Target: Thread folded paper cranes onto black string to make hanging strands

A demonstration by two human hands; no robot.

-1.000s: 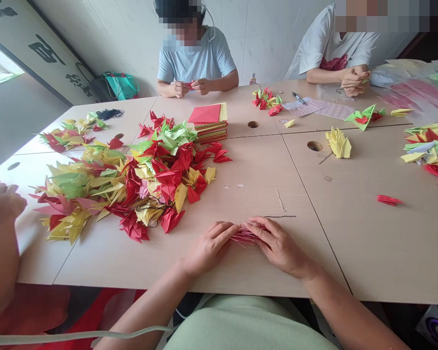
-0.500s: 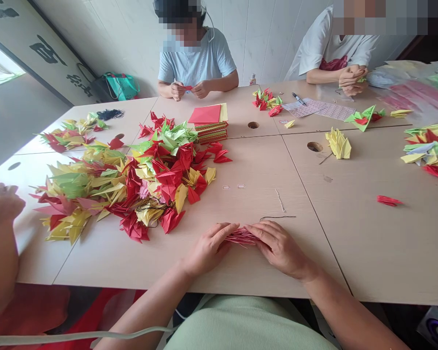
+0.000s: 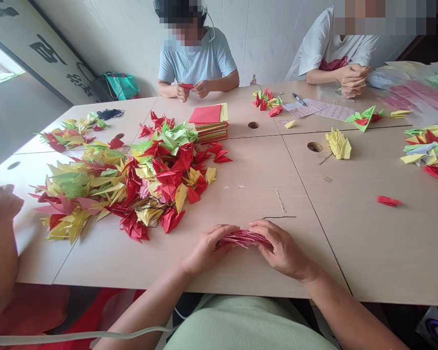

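Observation:
Close to the front edge of the table, a bundle of thin folded pink-red paper pieces (image 3: pixel 245 237) lies between my hands. My left hand (image 3: pixel 209 248) is closed round its left end, and my right hand (image 3: pixel 281 248) grips the right end. Just beyond the right fingers lies a dark thread (image 3: pixel 284 217), with a thin pale twisted strand (image 3: pixel 280 200) behind it. A large pile of red, yellow and green folded paper pieces (image 3: pixel 124 184) spreads to the left. Two small paper labels (image 3: pixel 241 186) rest past my hands.
A stack of coloured paper squares (image 3: pixel 208 121) stands mid-table. Yellow folded pieces (image 3: pixel 338 144) and a red one (image 3: pixel 389 201) lie right. Two people sit across, and another person's arm (image 3: pixel 2 243) rests at the left edge. A pen (image 3: pixel 298 99) lies on printed sheets (image 3: pixel 332 111).
My right hand's fingers have shifted slightly and more of the pink-red bundle shows between my hands. The person across in light blue has moved the red paper slightly left.

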